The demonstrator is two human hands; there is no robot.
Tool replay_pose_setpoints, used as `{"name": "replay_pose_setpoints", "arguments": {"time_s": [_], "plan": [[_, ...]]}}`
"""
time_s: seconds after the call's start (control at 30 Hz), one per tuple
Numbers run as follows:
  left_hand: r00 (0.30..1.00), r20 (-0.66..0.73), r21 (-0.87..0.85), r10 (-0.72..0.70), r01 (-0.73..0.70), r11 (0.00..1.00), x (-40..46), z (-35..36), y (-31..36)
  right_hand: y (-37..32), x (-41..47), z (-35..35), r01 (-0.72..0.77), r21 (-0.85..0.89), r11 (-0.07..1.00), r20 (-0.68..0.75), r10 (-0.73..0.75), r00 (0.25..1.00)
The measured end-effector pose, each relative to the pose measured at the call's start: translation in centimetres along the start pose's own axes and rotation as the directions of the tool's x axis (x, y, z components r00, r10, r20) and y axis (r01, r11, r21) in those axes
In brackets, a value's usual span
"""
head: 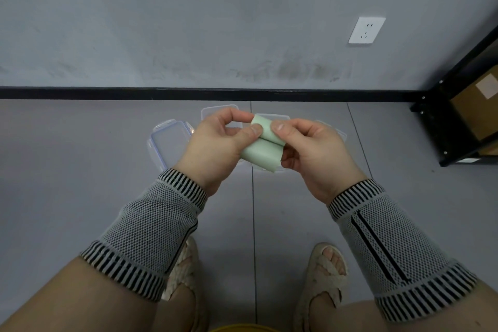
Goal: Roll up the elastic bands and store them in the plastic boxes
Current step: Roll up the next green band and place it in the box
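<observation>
A pale green elastic band (262, 147) is held between both hands above the floor, its top end curled into a small roll and a flat tail hanging down. My left hand (219, 147) pinches the roll's left side with thumb and fingers. My right hand (314, 149) pinches the right side, thumb on top. Clear plastic boxes lie on the grey floor beneath: one with its lid (169, 143) at the left, another (215, 112) behind my left hand, and one (341, 133) partly hidden by my right hand.
A black baseboard (188, 93) runs along the grey wall, with a white socket (366, 30) above. A black shelf frame (444, 116) holding cardboard boxes stands at the right. My sandalled feet (323, 275) are at the bottom of the view.
</observation>
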State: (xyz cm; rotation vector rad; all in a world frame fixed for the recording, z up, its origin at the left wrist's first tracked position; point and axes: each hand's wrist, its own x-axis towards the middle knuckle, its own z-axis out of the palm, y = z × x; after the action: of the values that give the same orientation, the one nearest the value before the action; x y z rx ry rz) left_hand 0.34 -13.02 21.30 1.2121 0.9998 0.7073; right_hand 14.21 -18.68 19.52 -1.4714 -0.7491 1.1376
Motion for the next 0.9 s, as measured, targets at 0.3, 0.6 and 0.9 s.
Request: {"name": "replay_pose_setpoints", "arguments": {"time_s": [0.3, 0.6, 0.9], "plan": [[0.995, 0.014, -0.011, -0.101, 0.101, 0.995, 0.24, 0.01, 0.0, -0.42, -0.13, -0.12, 0.057, 0.056, 0.997, -0.043, -0.054, 0.998], [0.997, -0.026, 0.018, -0.072, 0.073, 0.997, 0.29, 0.11, -0.15, -0.47, -0.37, -0.12, 0.08, 0.033, 0.996, -0.029, -0.079, 0.996], [1.0, 0.014, 0.018, -0.026, 0.025, 1.0, 0.23, 0.01, -0.09, -0.29, 0.04, -0.17, -0.07, 0.069, 0.995, 0.028, 0.068, 0.997]]}}
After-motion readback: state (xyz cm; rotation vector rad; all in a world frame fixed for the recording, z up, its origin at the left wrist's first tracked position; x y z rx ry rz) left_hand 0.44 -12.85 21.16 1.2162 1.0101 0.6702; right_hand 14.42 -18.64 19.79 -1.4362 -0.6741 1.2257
